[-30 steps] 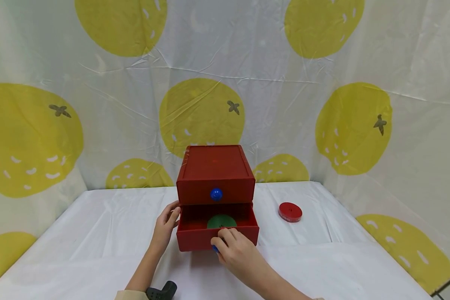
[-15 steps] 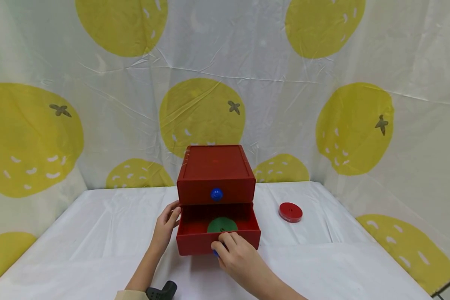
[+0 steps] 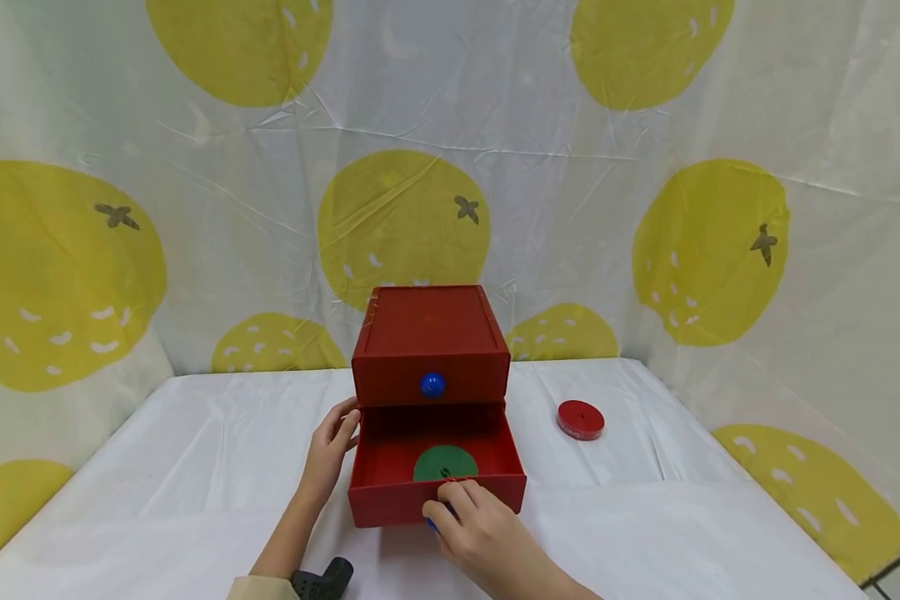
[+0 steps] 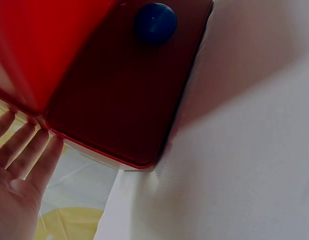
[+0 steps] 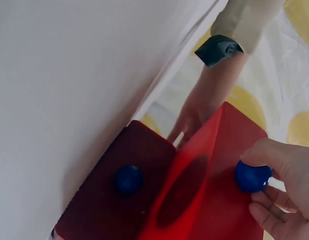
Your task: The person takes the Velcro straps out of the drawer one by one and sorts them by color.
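A red two-drawer cabinet [image 3: 430,321] stands on the white-covered table. Its lower drawer [image 3: 386,506] is pulled well out, with a flat green disc [image 3: 446,462] lying inside near the front. My right hand [image 3: 483,529] pinches that drawer's blue knob [image 5: 252,177] between thumb and fingers, as the right wrist view shows best. Along the cabinet's left side rests my left hand [image 3: 332,446], its fingers [image 4: 47,157] extended against the wall. The upper drawer, with its own blue knob [image 3: 432,385], is closed.
To the right of the cabinet lies a flat red disc [image 3: 581,420] on the white cloth [image 3: 615,533]. A curtain [image 3: 555,217] with yellow fruit prints hangs behind and at the sides. A black device [image 3: 324,580] is on my left wrist.
My right hand has drawn the lower drawer further out toward me, so more of the green disc and drawer floor shows. The left hand has stayed at the cabinet's side.
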A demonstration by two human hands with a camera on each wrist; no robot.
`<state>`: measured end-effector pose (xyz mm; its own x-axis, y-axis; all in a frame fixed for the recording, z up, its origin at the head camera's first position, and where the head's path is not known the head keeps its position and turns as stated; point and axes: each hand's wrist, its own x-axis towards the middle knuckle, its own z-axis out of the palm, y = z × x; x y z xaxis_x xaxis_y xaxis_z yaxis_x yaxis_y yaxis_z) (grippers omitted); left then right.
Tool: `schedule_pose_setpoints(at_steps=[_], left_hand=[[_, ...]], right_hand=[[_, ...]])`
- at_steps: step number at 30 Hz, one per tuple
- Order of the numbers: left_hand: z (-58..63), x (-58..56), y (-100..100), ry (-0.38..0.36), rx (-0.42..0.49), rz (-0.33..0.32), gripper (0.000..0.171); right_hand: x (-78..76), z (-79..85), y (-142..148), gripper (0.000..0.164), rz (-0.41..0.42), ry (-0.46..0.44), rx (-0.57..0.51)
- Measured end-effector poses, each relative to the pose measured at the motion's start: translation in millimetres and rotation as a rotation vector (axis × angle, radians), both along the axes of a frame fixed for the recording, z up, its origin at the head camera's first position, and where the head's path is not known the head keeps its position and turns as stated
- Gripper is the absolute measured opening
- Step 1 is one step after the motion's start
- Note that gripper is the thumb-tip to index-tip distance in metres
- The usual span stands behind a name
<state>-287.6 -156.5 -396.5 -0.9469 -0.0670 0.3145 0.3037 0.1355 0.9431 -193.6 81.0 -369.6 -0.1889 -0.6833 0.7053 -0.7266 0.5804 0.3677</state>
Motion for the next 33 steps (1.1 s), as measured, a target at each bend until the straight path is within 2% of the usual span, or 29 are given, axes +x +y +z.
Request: schedule_pose_setpoints(at_steps=[3,6,10,12,15,18,19,24,26,30,31,33], left_hand=[[-0.3,0.6,-0.7,0.000,0.000,-0.005,0.039],[-0.8,1.4,-1.1,-0.001,-0.001,-0.010,0.039],[-1.0,2.1,-1.1,0.001,-0.007,-0.009,0.040],[-1.0,2.4,-1.0,-0.001,-0.010,-0.006,0.040],[-1.2,2.8,-0.7,-0.011,-0.010,-0.001,0.040],[-1.3,3.3,-0.4,-0.019,-0.009,0.001,0.041],[-1.3,3.3,-0.2,-0.023,-0.011,0.002,0.041],[-0.7,3.2,0.1,-0.027,-0.021,0.004,0.041],[-0.5,2.6,0.0,-0.022,-0.021,0.002,0.041],[-0.4,1.5,-0.3,-0.014,-0.026,0.002,0.040],[-0.4,1.3,-0.3,-0.014,-0.027,0.004,0.041],[-0.9,0.7,-0.4,-0.013,-0.029,0.008,0.041]], right_hand=[[-0.3,0.1,-0.2,0.032,0.013,0.064,0.004],[2.5,1.0,-0.4,0.034,-0.001,0.074,0.028],[8.9,2.8,-0.8,0.042,-0.024,0.023,0.051],[11.1,3.5,-1.0,0.037,-0.032,0.022,0.059],[13.8,3.7,-1.5,0.007,-0.033,0.030,0.052],[16.0,3.0,-2.6,0.037,-0.033,0.033,0.036],[16.8,3.0,-2.7,0.041,-0.033,0.025,0.037],[16.3,1.3,-4.5,0.034,-0.013,0.098,0.005],[17.7,1.5,-4.7,0.038,-0.013,0.098,0.002],[26.8,5.9,-2.7,0.015,-0.050,-0.049,0.054],[29.5,7.3,-2.1,0.018,-0.064,-0.097,0.070],[33.7,9.7,-1.5,0.033,-0.079,-0.172,0.097]])
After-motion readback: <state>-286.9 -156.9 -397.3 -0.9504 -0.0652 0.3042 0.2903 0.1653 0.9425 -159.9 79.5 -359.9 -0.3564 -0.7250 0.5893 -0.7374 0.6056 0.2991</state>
